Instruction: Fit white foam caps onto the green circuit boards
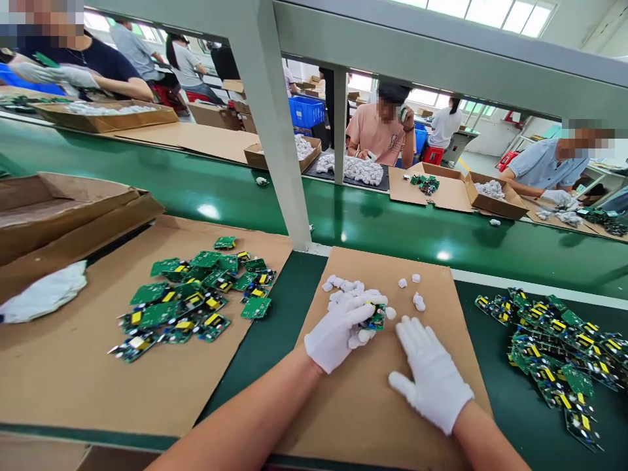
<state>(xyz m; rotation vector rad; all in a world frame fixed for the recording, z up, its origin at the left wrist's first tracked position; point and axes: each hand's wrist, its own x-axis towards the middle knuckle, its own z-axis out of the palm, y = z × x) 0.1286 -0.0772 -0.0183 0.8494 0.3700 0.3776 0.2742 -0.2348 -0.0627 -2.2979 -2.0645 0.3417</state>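
Head view, left to right. At 9 o'clock a glove [46, 292] lies on a cardboard sheet [73, 366], with a pile of boards [191, 297] spread beside it toward centre.

Left hand [338, 330], white-gloved, comes in from 7 o'clock with the forearm angled up and right, wrist straight, palm down. Its grip is clenched on one board [377, 318], pinched at the fingertips over the centre mat [363, 405], just below a cluster of white caps [346, 286]. A white piece also shows under the fingers; whether it is held cannot be told.

Judgement on handling: the board looks light, stiff and thin, with raised yellow and black parts on one face. It is best taken by its bare edges, not by the components, which could snag or bend. Cloth gloves give fair friction but dull the feel. The caps look small, light and prone to roll.

Right hand [432, 376], gloved, enters from 5 o'clock and rests flat on the mat, fingers spread and pointing to 11 o'clock, grip released, holding nothing.

At 3 o'clock a second heap [554, 353] of boards lies on the green worktop [510, 405].
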